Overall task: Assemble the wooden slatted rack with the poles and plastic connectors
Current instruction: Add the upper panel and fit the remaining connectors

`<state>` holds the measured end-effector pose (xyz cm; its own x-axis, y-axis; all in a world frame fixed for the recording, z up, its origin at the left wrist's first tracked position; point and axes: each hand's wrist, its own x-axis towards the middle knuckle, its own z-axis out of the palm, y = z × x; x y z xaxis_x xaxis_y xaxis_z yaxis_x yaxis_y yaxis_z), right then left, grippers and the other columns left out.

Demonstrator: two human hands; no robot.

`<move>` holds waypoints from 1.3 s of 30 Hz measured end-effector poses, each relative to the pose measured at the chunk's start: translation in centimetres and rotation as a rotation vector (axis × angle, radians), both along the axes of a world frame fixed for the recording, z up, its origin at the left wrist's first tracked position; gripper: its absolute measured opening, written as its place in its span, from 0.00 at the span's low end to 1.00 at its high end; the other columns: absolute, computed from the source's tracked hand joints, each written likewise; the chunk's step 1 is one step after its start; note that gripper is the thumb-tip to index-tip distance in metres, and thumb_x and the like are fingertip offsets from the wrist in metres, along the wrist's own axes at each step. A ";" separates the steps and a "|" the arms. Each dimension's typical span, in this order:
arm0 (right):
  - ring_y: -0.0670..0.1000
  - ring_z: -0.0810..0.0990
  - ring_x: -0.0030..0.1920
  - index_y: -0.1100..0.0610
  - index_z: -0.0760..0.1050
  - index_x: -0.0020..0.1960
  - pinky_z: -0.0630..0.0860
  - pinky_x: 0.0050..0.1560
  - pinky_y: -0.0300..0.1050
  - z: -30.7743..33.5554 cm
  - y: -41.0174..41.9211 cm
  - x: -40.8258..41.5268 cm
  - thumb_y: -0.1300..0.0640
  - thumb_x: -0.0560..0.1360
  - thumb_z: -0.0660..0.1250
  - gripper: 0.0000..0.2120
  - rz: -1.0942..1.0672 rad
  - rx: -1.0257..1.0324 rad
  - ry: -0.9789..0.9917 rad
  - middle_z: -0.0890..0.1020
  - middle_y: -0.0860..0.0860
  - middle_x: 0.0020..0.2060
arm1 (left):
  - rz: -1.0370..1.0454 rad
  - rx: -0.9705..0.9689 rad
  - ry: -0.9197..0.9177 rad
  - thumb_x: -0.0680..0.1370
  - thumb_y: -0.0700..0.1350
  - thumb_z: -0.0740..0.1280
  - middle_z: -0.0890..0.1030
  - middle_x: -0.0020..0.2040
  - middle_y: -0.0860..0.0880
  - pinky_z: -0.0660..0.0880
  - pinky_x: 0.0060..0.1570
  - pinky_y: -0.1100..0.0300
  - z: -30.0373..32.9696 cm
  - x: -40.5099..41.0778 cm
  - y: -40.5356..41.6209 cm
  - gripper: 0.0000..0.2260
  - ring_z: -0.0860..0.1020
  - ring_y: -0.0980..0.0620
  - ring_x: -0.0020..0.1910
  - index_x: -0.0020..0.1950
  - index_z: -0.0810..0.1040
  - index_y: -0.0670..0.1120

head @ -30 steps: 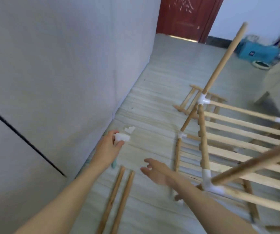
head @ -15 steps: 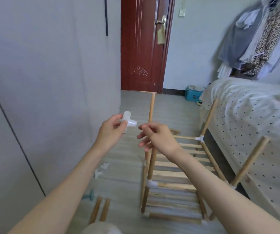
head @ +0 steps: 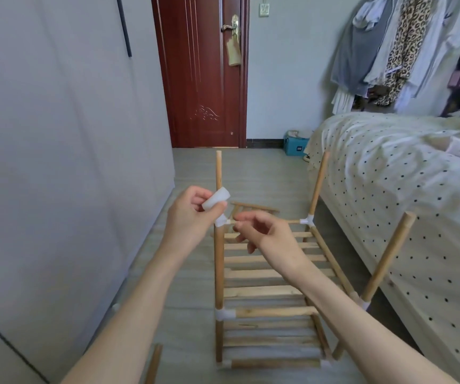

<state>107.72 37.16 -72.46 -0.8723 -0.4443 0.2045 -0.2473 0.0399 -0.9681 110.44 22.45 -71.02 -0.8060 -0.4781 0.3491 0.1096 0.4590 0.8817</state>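
The half-built wooden rack [head: 267,275] stands on the floor in front of me, with slatted shelves joined by white plastic connectors [head: 224,314]. Bare poles rise from its corners: far left [head: 218,173], far right [head: 317,184] and near right [head: 386,259]. My left hand [head: 193,217] holds a loose white plastic connector [head: 215,202] between thumb and fingers, just left of the far-left pole. My right hand [head: 265,236] hovers close beside it over the upper shelf, fingers loosely curled with nothing visible in them.
A grey wardrobe wall [head: 57,162] runs along the left. A bed [head: 406,195] with a dotted cover lies tight against the rack's right side. A loose pole [head: 154,364] lies on the floor at lower left. Behind are a red door [head: 204,79], a blue box [head: 295,146] and hanging clothes [head: 395,51].
My left hand picked a connector off the floor by the wall and raised it in front of me. My view lifted from the floor to the standing rack, and both hands came together.
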 end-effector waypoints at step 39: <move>0.48 0.70 0.29 0.59 0.74 0.41 0.65 0.31 0.39 0.3 -2.0 -0.8 0.64 0.78 0.59 0.08 -0.023 -0.310 -0.266 0.77 0.54 0.30 | -0.193 0.140 -0.036 0.79 0.48 0.63 0.81 0.39 0.53 0.70 0.37 0.73 -0.1 1.2 -0.6 0.10 0.77 0.66 0.35 0.60 0.72 0.56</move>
